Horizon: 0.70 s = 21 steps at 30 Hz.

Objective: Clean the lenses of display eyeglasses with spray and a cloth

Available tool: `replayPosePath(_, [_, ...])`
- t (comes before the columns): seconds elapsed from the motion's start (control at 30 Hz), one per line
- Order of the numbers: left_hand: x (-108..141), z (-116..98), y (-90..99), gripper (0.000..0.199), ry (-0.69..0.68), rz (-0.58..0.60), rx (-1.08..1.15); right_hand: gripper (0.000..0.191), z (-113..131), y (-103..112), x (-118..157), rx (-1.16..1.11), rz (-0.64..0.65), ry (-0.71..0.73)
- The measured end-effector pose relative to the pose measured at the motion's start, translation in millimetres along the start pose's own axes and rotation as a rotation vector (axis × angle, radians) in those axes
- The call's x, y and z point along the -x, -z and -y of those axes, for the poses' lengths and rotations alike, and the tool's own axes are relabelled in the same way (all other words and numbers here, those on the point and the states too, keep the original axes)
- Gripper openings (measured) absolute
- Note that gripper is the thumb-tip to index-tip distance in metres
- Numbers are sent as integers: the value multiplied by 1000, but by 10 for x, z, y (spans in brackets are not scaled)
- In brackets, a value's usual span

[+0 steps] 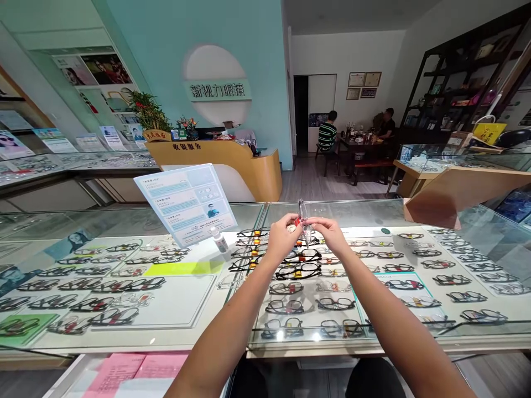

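Note:
Both hands meet above the glass display case (257,337), around a pair of clear-framed glasses (303,213) turned on end. My left hand (285,235) is closed on the glasses near a small red tag (297,221). From the right, my right hand (329,231) pinches the same glasses with thumb and index finger. Beneath the hands, several dark-framed glasses (299,270) with red and yellow tags lie in rows. What exactly each fingertip touches is too small to tell.
A printed sign (186,202) and a small white bottle (219,241) stand on the case to the left. An angled wooden board (460,190) rises at the right. Pink papers (136,373) lie below the case. Two people sit at a far table (360,145).

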<state>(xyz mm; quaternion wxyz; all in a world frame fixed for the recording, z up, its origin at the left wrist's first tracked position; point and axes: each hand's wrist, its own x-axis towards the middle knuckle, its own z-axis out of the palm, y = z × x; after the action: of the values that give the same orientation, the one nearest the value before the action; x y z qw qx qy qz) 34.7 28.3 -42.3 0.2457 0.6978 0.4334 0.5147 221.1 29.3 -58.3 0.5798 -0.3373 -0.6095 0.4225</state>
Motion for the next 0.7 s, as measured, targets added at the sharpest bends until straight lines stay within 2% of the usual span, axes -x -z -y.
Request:
replayPosePath(0.23, [20,9,-31,24,33,5,66,19,-71,-10,-12,-74,-37,-50])
replayPosePath(0.4, [63,-12,-75,25,-50,59,44,40,-70,21,-25,-189,-62,-152])
replayPosePath(0.53, [89,-21,-94,25,-78,88,42,36,-63,42,8,-287,-14,-223])
replayPosePath(0.7, [67,3,-55,25,-85,107,60,28,-1,87,53,-302,43,-267])
